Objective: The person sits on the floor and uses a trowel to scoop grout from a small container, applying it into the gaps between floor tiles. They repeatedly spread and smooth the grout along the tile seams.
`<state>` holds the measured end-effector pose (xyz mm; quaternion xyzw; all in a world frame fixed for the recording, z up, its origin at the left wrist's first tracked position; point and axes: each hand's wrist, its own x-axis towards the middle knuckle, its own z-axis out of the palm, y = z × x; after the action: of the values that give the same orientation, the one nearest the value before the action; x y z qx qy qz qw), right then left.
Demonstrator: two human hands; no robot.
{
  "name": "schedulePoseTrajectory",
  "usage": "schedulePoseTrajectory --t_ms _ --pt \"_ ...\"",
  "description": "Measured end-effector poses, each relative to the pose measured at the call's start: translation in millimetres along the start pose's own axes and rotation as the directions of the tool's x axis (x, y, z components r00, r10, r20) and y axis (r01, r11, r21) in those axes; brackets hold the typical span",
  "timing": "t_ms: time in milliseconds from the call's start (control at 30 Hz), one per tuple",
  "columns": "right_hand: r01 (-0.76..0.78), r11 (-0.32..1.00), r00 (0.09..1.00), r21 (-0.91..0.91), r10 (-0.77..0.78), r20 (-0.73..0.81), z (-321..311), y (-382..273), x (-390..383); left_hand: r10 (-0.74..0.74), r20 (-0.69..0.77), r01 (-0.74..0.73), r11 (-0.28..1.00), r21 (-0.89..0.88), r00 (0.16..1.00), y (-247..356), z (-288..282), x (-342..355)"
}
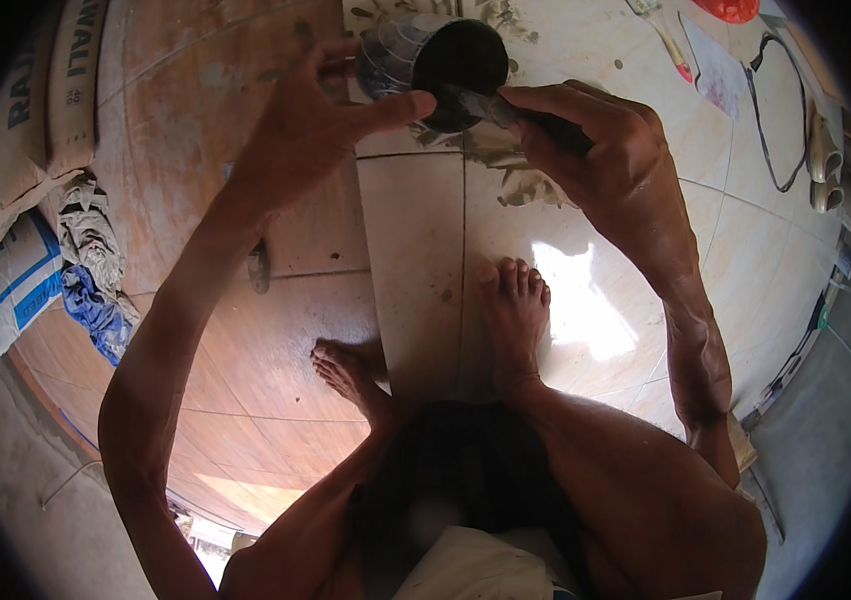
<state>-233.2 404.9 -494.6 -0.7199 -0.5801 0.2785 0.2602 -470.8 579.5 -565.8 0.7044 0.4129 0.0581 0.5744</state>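
Observation:
A dark, rounded bowl [385, 62] is tilted at the top centre, its black opening turned to the right. My left hand [310, 120] grips it from the left, with the thumb along the near side and the fingers around the far side. From the right, my right hand [605, 130] is closed around a scraper [485, 106], whose flat grey blade lies at the bowl's near rim. Part of the scraper's dark handle is hidden in the fist. Below the bowl, grey-green smears [530, 188] mark the pale tiles.
Brown paper sacks [20, 130], a white-and-blue sack [7, 290] and crumpled bags [95, 260] lie at left. A step edge separates brown tiles from pale ones between my feet. At upper right are a paintbrush [665, 40], a red object [727, 8] and a black cord [760, 130].

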Motion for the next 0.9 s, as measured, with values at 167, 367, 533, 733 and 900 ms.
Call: schedulePoseTrajectory --t_ms 167,367,533,733,900 --pt "0.074 0.989 0.995 -0.13 -0.082 -0.057 -3 11 4 0.01 0.031 -0.006 0.991 -0.131 0.999 14 0 -2" --pt "0.024 0.997 0.993 -0.075 -0.032 -0.117 -12 6 5 0.103 0.055 -0.074 0.917 -0.392 0.993 48 -3 -1" --pt "0.028 0.994 0.989 -0.104 -0.042 -0.14 -11 13 7 0.095 0.064 -0.073 0.954 -0.292 0.993 51 -8 1" --pt "0.01 0.995 0.993 -0.103 -0.022 -0.115 -13 18 6 0.108 0.024 -0.102 0.981 -0.162 0.994 52 -6 3" --pt "0.0 0.997 0.994 -0.078 -0.008 -0.112 -10 20 5 0.131 -0.003 -0.131 0.988 -0.088 0.991 44 -4 4"
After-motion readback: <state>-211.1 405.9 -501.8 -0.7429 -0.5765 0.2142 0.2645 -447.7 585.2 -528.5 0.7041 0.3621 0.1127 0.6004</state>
